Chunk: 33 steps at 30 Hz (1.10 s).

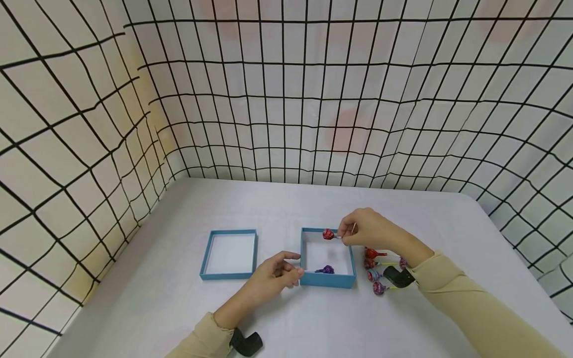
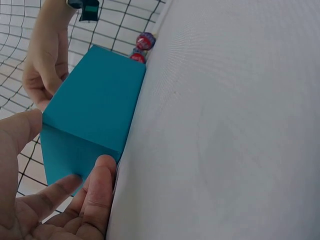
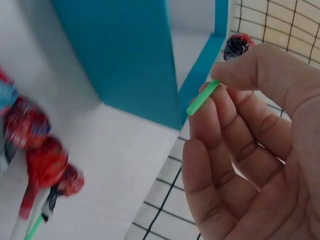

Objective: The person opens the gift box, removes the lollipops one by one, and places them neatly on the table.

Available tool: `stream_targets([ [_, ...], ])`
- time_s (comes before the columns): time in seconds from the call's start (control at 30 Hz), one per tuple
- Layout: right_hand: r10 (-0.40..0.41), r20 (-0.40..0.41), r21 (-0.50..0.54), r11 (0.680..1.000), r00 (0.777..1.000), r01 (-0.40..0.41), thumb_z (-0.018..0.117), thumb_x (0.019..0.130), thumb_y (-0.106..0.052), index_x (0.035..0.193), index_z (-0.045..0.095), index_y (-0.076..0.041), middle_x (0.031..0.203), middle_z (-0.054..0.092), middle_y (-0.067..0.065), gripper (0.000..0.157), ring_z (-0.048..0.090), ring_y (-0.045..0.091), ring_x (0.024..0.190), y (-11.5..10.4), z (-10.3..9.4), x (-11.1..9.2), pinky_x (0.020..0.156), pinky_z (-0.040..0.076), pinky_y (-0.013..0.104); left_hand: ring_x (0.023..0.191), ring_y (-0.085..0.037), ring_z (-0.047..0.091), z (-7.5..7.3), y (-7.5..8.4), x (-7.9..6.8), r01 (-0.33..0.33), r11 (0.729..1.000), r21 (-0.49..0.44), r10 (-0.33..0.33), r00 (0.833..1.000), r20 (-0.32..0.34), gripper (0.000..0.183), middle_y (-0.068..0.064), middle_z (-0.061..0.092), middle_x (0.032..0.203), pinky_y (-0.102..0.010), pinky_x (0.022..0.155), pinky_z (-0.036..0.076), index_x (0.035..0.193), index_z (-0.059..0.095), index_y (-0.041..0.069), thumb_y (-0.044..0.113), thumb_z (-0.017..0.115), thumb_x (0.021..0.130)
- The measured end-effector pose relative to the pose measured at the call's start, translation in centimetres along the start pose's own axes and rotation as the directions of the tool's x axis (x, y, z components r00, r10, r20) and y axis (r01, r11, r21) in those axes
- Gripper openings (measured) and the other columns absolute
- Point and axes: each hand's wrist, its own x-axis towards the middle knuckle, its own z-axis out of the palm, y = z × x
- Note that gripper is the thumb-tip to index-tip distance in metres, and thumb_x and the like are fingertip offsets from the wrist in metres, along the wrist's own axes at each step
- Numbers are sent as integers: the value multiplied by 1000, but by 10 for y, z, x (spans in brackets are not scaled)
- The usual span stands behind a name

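Note:
My right hand [image 1: 369, 228] pinches a red-wrapped lollipop [image 1: 328, 234] by its stick, above the back right part of a blue open box [image 1: 329, 280]. Its green stick [image 3: 202, 97] shows between thumb and fingers in the right wrist view. Inside the box, near the front wall, lies a purple lollipop [image 1: 329, 269]. With extended, slightly bent fingers my left hand [image 1: 270, 276] touches the box's left side near its front corner. In the left wrist view the fingertips [image 2: 104, 165] rest against the blue wall.
Right of the box lie several lollipops [image 1: 378, 288] in red, blue and purple wrappers, partly hidden under the right wrist. A shallow blue-rimmed lid [image 1: 228, 275] lies on the white table [image 1: 147, 278] to the left. Black netting [image 1: 282, 97] over white walls surrounds the table.

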Motion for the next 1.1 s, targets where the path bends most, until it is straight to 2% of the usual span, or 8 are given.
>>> stream_targets([
  [0.23, 22, 12, 7, 1000, 1000, -22, 74, 92, -9, 95, 78, -10, 83, 71, -3, 6, 62, 15, 76, 16, -14, -14, 64, 54, 27, 85, -15, 70, 0, -2, 0, -7, 1000, 3, 7, 1000, 1, 51, -10, 75, 100, -23, 67, 52, 144, 59, 2, 33, 71, 106],
  [0.47, 41, 22, 1, 999, 999, -41, 76, 94, -13, 97, 79, -13, 85, 74, -4, 4, 64, 15, 81, 34, -25, -28, 71, 57, 28, 87, -17, 70, 0, -1, 0, 6, 1000, 2, -6, 1000, -2, 51, -8, 74, 100, -23, 67, 51, 145, 59, 3, 33, 71, 106],
  [0.77, 37, -11, -24, 999, 999, -37, 75, 94, -11, 99, 79, -11, 85, 70, -6, 6, 62, 12, 78, 55, -33, -47, 68, 54, 25, 87, -15, 70, 0, -2, 1, 0, 1000, 6, 0, 1000, 1, 51, -8, 75, 100, -23, 67, 51, 145, 59, 4, 33, 71, 106],
  [1.1, 77, -20, -46, 996, 997, -78, 78, 94, -12, 101, 78, -10, 85, 71, -7, 7, 62, 7, 80, 77, -38, -70, 70, 55, 23, 86, -14, 69, 0, -2, 0, -8, 1000, 0, 8, 1000, 8, 50, -9, 75, 100, -23, 69, 52, 145, 59, 3, 32, 70, 106],
])
